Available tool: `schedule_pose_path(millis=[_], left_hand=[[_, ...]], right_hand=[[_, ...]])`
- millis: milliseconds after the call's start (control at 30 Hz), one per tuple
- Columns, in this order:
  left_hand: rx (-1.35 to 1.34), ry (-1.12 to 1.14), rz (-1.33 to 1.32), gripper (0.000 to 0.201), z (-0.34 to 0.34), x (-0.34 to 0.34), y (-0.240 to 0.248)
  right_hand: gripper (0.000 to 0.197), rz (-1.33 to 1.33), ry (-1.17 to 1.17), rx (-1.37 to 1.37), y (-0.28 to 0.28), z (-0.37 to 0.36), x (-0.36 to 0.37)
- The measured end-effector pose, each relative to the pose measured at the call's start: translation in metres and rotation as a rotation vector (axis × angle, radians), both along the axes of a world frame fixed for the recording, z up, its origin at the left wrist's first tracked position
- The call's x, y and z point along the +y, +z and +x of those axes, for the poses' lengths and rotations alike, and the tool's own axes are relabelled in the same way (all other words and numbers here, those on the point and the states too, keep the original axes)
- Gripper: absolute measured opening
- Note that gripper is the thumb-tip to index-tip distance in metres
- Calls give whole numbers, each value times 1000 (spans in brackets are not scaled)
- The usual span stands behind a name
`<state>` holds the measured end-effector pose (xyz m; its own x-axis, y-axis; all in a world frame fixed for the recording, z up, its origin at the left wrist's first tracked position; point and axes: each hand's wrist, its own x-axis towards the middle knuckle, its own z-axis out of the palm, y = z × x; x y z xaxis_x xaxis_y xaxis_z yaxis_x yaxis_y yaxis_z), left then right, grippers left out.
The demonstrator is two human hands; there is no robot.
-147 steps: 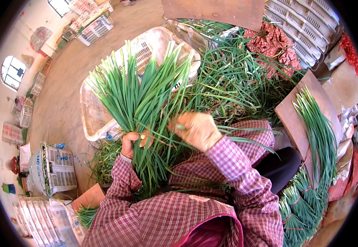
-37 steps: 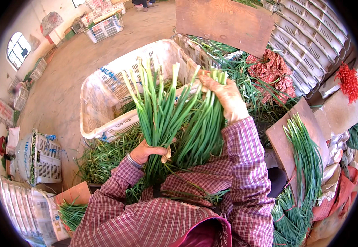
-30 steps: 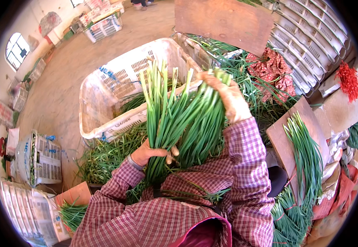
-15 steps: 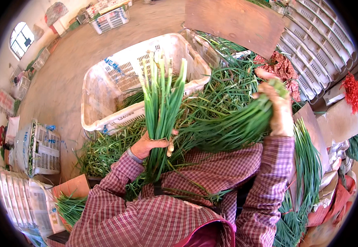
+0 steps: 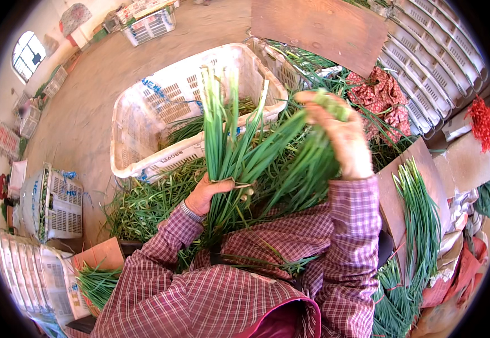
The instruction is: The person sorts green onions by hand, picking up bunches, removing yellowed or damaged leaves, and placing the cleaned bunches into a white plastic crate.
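My left hand (image 5: 204, 196) is wrapped round an upright bunch of garlic chives (image 5: 221, 146), pale stem ends pointing up and dark leaves hanging below the fist. Right of it, my right hand (image 5: 340, 132) grips a second bunch of chives (image 5: 312, 163) near the pale ends. Its leaves sweep down and left, overlapping the bunch in my left hand. The right hand and its bunch are slightly smeared by motion. Beneath both hands lies a heap of loose green leaves (image 5: 157, 200).
Beyond the heap stands a white plastic crate (image 5: 160, 163) with some leaves inside. Tied chives (image 5: 419, 214) lie on a brown board at the right. Nearby are a red patterned cloth (image 5: 377, 104), a wooden board (image 5: 318, 31), stacked white crates (image 5: 433, 62) and red ties (image 5: 482, 124).
My right hand has moved left with its bunch, whose leaves now cross against the other bunch. The left hand has shifted slightly right, still holding its chives.
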<state>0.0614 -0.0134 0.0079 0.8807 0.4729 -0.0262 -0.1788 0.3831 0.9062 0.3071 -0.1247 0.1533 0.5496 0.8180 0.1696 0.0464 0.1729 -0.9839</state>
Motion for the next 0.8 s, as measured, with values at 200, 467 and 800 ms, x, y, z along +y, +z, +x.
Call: schedule_pose_path(millis=[200, 467, 800], left_hand=[[42, 101, -189, 39, -3, 9, 7], [-23, 66, -220, 26, -29, 45, 2], [10, -6, -202, 27, -34, 51, 16]], right_hand=[[40, 101, -334, 30, 11, 68, -77], [46, 626, -466, 103, -2, 145, -132], [23, -114, 9, -364, 20, 1, -10]])
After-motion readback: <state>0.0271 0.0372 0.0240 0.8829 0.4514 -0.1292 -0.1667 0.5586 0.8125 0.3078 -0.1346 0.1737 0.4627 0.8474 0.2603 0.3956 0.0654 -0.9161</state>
